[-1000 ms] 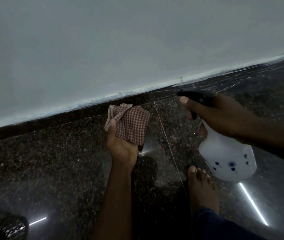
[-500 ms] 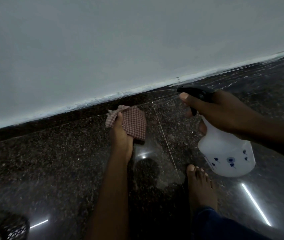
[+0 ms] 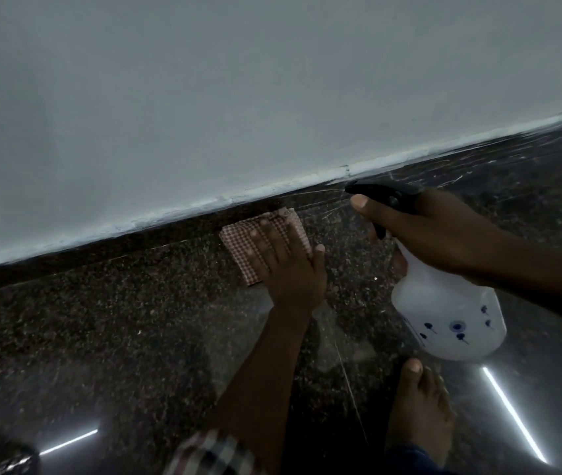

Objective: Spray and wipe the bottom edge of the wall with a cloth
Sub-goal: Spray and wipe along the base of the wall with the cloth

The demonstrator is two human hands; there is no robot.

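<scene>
Two hands busy at once: your left hand lies flat on the cloth, fingers spread and pressing it down rather than gripping, right up against the dark skirting under the wall. Your right hand is clenched round the neck of the bottle, forefinger along the black spray head, nozzle pointing left at the wall's bottom edge, just beside the cloth. Whether the trigger is squeezed, I can't tell.

To do this well, I'd aim the nozzle low, at the joint where paint meets stone, ahead of the cloth, so you don't streak the matt wall above. Then push the cloth's far edge hard into that joint and drag it in one line along the skirting, flat palm giving even pressure. A folded edge would likely reach the corner better than the loose one.

Now the stuff itself. That cloth is thin checked cotton, red and white, limp and a bit rumpled at the top. Painted edge looks rough and lumpy, with a small nick near the nozzle, so it may snag threads. Skirting and floor are speckled dark granite, polished and glossy, probably slippery when wet near your bare foot. White bottle is translucent plastic, rounded, with small blue prints.
</scene>
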